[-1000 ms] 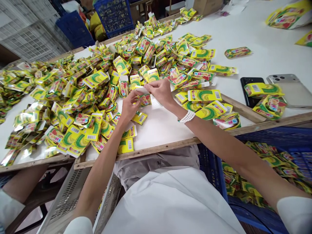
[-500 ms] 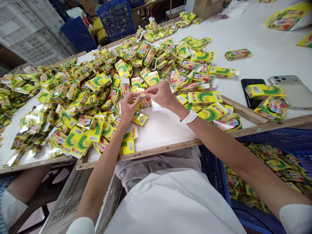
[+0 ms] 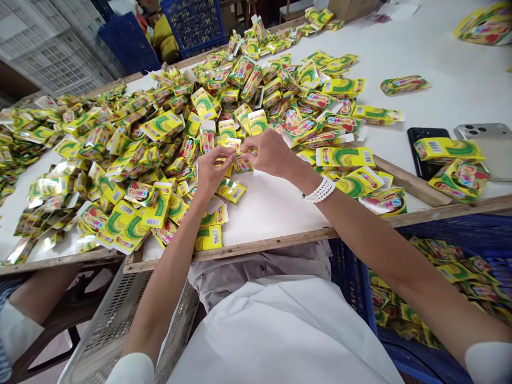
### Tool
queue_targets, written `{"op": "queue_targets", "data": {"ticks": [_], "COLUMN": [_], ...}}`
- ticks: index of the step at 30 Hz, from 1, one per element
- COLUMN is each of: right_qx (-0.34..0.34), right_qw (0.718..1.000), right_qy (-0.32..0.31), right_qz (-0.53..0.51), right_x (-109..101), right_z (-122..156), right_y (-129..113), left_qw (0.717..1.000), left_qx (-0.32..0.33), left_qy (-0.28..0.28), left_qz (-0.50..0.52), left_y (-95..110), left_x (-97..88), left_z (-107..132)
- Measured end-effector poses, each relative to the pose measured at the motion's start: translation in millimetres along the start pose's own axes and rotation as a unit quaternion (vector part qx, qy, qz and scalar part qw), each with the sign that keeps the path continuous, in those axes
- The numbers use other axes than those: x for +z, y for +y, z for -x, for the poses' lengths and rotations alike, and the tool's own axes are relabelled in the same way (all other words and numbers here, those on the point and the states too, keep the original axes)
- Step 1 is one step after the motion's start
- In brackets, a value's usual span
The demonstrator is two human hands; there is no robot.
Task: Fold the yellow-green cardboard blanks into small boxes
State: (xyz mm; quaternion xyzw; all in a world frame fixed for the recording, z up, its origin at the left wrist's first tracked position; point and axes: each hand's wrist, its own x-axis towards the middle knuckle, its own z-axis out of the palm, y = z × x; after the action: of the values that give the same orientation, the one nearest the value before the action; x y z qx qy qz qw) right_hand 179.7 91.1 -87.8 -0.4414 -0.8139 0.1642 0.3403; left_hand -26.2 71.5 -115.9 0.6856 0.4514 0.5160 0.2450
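Note:
My left hand (image 3: pixel 214 169) is over the near edge of the heap of small cartons, its thumb and forefinger brought together in a pinch. Close beside it, my right hand (image 3: pixel 274 159) is also closed, with curled fingers and the tips near the left ones. Whatever the fingertips hold is too small or hidden to make out. A yellow-green carton (image 3: pixel 245 164) shows just under the right fingers, and the printed end of another carton (image 3: pixel 231 143) shows just beyond the left fingertips. Below the hands, a flat yellow carton (image 3: pixel 232 190) lies on the white table (image 3: pixel 268 205).
Many loose cartons (image 3: pixel 160 126) cover the table's left and middle. Two phones (image 3: pixel 426 166) lie at right, partly under cartons. A wooden strip (image 3: pixel 416 181) is beside them. A blue crate (image 3: pixel 352 272) of filled cartons stands below right. Another person's arm (image 3: pixel 48 296) is at lower left.
The fingertips of my two hands have moved slightly apart. The whole view has shifted a little, so the phones and right-hand cartons appear farther right.

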Motion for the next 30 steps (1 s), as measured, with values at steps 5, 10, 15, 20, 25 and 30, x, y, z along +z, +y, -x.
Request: {"op": "queue_targets", "data": {"ticks": [5, 10, 15, 20, 25, 30], "right_qx": [-0.029, -0.021, 0.022, 0.073, 0.060, -0.041], "right_qw": [0.987, 0.974, 0.981, 0.981, 0.977, 0.805], "right_qy": [-0.037, -0.055, -0.048, -0.032, 0.095, 0.072], "right_qz": [0.152, 0.221, 0.189, 0.179, -0.180, -0.588], "right_x": [-8, -9, -6, -10, -47, -90], "right_z": [4, 11, 12, 7, 1, 9], "right_y": [-19, -46, -43, -21, -11, -15], "left_qw": [0.999, 0.998, 0.988, 0.959, 0.925, 0.922], "left_qx": [0.002, -0.008, 0.026, 0.045, -0.010, 0.051], "left_qy": [-0.026, -0.057, -0.101, -0.087, -0.217, -0.230], "left_qz": [-0.032, -0.039, -0.114, -0.266, -0.313, -0.307], "left_y": [-4, -1, 13, 4, -15, -19], "left_x": [-8.0, -11.0, -17.2, -39.6, -48.9, -33.9], "left_z": [-1, 3, 6, 3, 7, 7]}}
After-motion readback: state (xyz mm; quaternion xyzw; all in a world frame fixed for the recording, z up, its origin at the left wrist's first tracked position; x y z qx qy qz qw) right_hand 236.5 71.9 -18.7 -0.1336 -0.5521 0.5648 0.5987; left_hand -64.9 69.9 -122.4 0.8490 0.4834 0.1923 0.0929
